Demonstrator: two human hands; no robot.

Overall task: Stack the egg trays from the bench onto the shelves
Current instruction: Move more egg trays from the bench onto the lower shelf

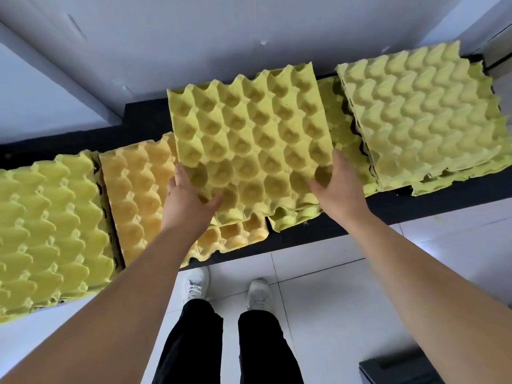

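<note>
A yellow-green egg tray [249, 139] is held tilted above the dark bench [415, 209], cups facing me. My left hand [188, 200] grips its lower left corner, thumb across the near cups. My right hand [338, 187] grips its lower right edge, thumb on the tray face. Under it lie an orange-yellow tray [133, 195] and another green tray [293, 217]. One green stack [50, 231] sits at the left end of the bench and another green stack [421, 117] at the right end, both bumps up.
A white wall [194, 37] rises behind the bench. White floor tiles [318, 273] lie below, with my legs and white shoes [227, 289] close to the bench edge. A dark box corner [401, 370] shows at lower right.
</note>
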